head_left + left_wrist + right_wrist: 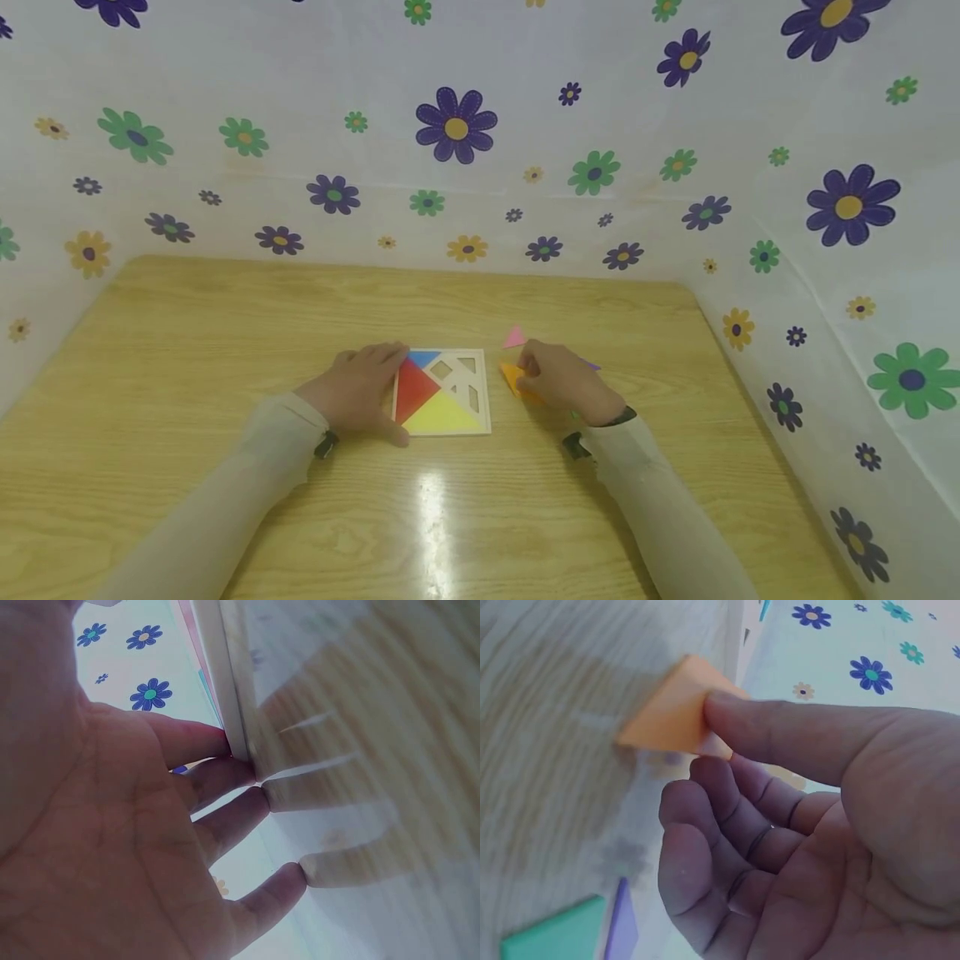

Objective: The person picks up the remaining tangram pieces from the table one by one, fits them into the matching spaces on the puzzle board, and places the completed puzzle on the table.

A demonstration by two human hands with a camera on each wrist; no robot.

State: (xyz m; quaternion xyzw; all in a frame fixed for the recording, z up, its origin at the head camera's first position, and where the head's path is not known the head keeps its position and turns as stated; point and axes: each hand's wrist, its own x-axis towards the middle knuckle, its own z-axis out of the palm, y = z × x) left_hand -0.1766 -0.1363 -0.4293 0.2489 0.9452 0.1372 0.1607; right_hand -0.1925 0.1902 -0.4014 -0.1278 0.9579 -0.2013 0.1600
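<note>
A square tangram tray (486,408) lies flat on the table, with a blue piece (423,358), a red triangle (414,392) and a yellow triangle (446,415) in it. Several cut-out recesses show at its upper right. My left hand (358,390) rests along the tray's left edge, its fingertips touching the tabletop in the left wrist view. To the right of the tray, my right hand (566,379) pinches an orange tangram piece (667,716) between thumb and fingers, tilted in the right wrist view. Part of this piece is hidden behind the thumb.
A pink triangle (515,337) lies beyond my right hand. A purple piece (622,922) and a green piece (555,930) lie near that hand, mostly hidden by it in the head view. A flower-patterned sheet (517,150) stands around the wooden table (300,308).
</note>
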